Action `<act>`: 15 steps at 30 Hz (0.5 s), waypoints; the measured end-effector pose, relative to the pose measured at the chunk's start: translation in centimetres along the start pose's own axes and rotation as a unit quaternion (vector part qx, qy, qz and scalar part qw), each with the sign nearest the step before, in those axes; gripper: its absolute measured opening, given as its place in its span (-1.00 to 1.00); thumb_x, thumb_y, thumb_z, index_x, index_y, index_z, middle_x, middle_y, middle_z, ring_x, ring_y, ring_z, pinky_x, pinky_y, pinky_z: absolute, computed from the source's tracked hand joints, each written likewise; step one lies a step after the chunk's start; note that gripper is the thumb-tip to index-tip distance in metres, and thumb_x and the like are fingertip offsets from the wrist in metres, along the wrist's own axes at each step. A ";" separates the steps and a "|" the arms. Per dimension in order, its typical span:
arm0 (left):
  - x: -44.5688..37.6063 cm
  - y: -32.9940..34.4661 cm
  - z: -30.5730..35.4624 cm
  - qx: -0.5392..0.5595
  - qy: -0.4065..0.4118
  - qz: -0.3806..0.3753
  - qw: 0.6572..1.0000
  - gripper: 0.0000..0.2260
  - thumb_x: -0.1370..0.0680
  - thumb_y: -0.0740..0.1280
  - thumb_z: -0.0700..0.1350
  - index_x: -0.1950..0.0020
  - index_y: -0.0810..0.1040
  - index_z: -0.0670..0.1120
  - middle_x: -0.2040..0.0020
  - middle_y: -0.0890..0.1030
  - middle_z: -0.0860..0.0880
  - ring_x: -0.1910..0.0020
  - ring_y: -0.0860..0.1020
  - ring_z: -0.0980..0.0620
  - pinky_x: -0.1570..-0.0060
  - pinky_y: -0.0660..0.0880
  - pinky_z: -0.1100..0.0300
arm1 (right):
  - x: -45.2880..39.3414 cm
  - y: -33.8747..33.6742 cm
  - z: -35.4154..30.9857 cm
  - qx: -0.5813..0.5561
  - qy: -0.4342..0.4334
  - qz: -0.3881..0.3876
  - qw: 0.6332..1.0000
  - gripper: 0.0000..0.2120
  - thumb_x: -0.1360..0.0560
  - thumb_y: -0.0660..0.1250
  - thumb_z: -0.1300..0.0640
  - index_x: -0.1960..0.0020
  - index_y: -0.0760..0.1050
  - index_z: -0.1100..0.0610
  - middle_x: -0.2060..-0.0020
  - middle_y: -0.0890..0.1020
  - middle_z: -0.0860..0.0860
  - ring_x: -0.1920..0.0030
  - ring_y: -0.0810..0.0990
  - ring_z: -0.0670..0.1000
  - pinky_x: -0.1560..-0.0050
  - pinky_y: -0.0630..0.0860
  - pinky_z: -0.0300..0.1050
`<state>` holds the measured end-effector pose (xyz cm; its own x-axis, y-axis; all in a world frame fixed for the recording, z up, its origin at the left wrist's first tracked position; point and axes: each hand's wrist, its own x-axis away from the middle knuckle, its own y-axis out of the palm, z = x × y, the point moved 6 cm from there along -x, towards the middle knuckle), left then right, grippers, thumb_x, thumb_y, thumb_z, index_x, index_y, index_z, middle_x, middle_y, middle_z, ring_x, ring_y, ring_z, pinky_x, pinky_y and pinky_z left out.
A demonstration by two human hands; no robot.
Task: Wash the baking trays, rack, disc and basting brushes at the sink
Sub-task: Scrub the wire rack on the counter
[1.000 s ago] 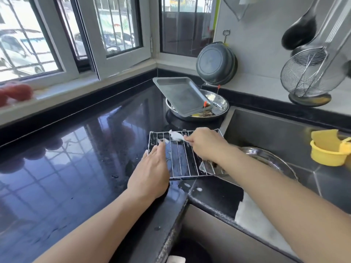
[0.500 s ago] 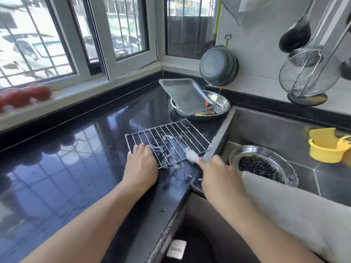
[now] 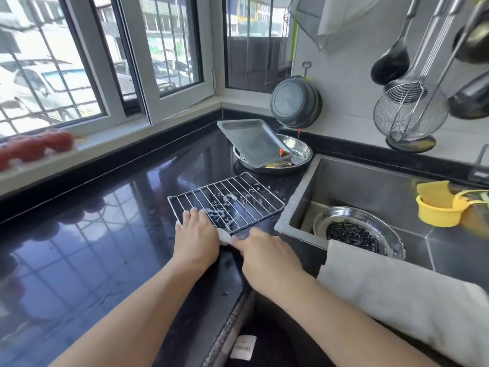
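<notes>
A soapy wire rack (image 3: 232, 200) lies flat on the black counter (image 3: 92, 247), left of the sink (image 3: 375, 192). My left hand (image 3: 195, 239) presses flat on the rack's near left corner. My right hand (image 3: 267, 255) grips a small white scrubbing pad (image 3: 225, 238) at the rack's near edge. Behind the rack, a grey baking tray (image 3: 251, 141) leans in a round steel pan (image 3: 299, 157), where thin red-tipped brush handles (image 3: 281, 153) stick up. In the sink bottom sits a perforated steel disc (image 3: 354, 234).
A white cloth (image 3: 397, 292) hangs over the sink's front edge. A yellow cup holder (image 3: 439, 205) clings to the sink's right side. A dark pan (image 3: 295, 102), ladles and a wire skimmer (image 3: 407, 112) hang on the wall. Red objects (image 3: 34, 147) sit on the windowsill.
The rack moved left, off the sink edge and fully onto the counter. My right hand drew the pad from the rack's far side to its near edge, close to my left hand.
</notes>
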<state>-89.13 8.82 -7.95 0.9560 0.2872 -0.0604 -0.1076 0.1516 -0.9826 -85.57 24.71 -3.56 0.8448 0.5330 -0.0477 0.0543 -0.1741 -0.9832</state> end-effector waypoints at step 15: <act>-2.5 -5.0 -3.0 -0.177 0.100 0.070 0.977 -0.52 -0.54 0.23 -0.21 -0.45 0.49 0.09 -0.46 0.47 -0.02 -0.51 0.32 -0.13 -0.53 0.08 -0.23 | -2.5 -3.7 11.8 0.000 0.028 0.004 1.000 -0.62 -0.69 0.12 -0.01 -0.43 0.41 -0.36 0.17 0.36 -0.14 -0.07 0.55 0.12 -0.04 0.51 0.04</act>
<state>-90.21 4.54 -3.42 0.9768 0.0864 -0.1962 -0.1731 -0.2219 -0.9596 -94.19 33.76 -1.86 0.8740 0.4837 -0.0453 0.0473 -0.1776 -0.9830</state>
